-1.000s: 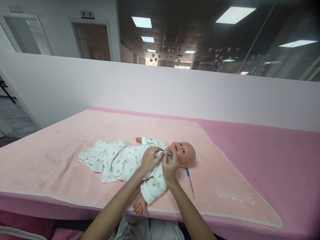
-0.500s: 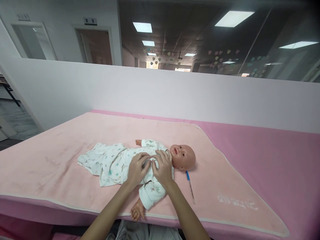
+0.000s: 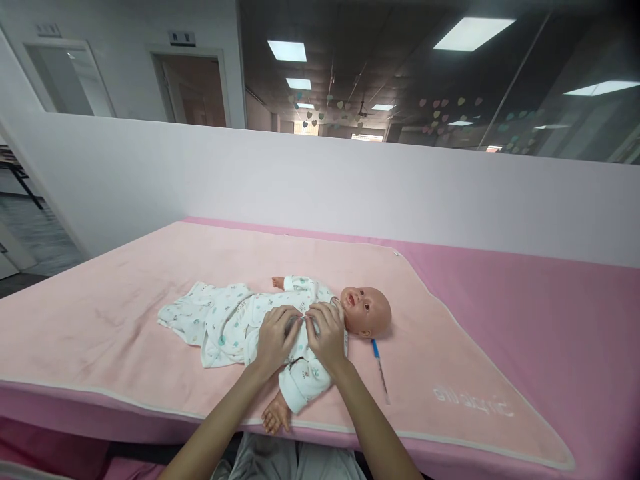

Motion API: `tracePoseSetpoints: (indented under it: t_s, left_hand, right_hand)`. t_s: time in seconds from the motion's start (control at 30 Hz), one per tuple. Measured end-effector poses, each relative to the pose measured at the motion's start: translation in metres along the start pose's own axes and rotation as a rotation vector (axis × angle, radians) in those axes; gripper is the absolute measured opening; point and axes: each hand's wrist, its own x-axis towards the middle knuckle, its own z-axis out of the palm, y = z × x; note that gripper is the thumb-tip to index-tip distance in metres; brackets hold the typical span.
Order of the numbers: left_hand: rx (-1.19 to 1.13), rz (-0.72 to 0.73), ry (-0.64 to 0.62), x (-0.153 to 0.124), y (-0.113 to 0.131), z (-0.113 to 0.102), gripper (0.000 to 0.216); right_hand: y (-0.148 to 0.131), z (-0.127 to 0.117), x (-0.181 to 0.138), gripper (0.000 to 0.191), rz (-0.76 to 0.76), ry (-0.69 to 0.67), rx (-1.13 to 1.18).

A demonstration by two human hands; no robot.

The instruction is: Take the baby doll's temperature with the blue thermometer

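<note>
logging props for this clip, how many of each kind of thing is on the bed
baby doll: 1
printed baby garment: 1
blue-capped pen: 1
pink blanket: 1
total: 4
The left hand and right hand both rest on the garment at the doll's chest.

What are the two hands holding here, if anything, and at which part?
Both the left hand and right hand pinch the doll's garment at its chest front, just below the neck.
</note>
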Motion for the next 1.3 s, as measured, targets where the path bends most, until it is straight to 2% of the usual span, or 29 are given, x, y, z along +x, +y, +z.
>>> tracePoseSetpoints:
  t_s: [0.17,0.43,0.9,1.13,1.3]
  left_hand:
    - [-0.007,0.014,-0.022,-0.0013,0.0001,0.0002,0.014]
    - [-0.018,-0.085,-0.027,0.0011,-0.0006,0.0001,0.019]
    - [-0.082,-0.076,-0.048,0.0036,0.0003,-0.0055,0.014]
    - [-0.133,-0.020,-0.063,0.0014,-0.0029,-0.0051,0.015]
    - [-0.132,-0.070,-0.035,-0.0002,-0.0007,-0.0031,0.013]
  right_hand:
    - [-0.0023,-0.0016,0.0003,0.010,0.010,-0.050,0.011]
    - [-0.0018,-0.0006,0.0010,0.011,-0.015,-0.047,0.017]
    - [-0.0008,0.0016,0.0010,0.007,0.089,-0.058,0.062]
    - [0.0002,0.0018,0.0001,0.009,0.086,-0.063,0.057]
    - [0.0003,0.0018,-0.0010,0.007,0.065,-0.028,0.033]
